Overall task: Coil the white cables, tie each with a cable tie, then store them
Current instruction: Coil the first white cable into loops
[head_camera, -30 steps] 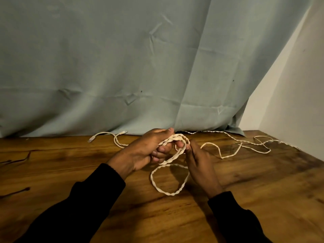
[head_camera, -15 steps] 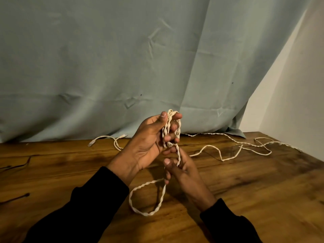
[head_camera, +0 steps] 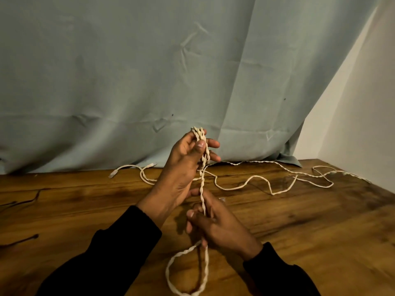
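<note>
**A:** Coiling stage rn, nowhere near tying. Left hand [head_camera: 186,165] is raised over the table [head_camera: 299,242], thumb and fingers pinching the top of a few folded strands of the white cable [head_camera: 202,189]. Right hand [head_camera: 215,225] sits just below the left hand, fingers curled round the same strands lower down. One loop hangs under the right hand, w/ its bottom at the frame edge.

**B:** And the rest of it?

**A:** Loose on the table, snaking away from the left hand toward the wall side; a plug end [head_camera: 112,174] lies on the other side of that hand, near the curtain [head_camera: 128,82].

**B:** Tips?

**A:** Imo keep the left pinch firm so the bends don't slip, feed slack w/ the right hand, match each loop's length to the hanging one. It's a twisted cable, prob kinks if forced, so let it roll. No cable tie I can pick out for sure.
</note>
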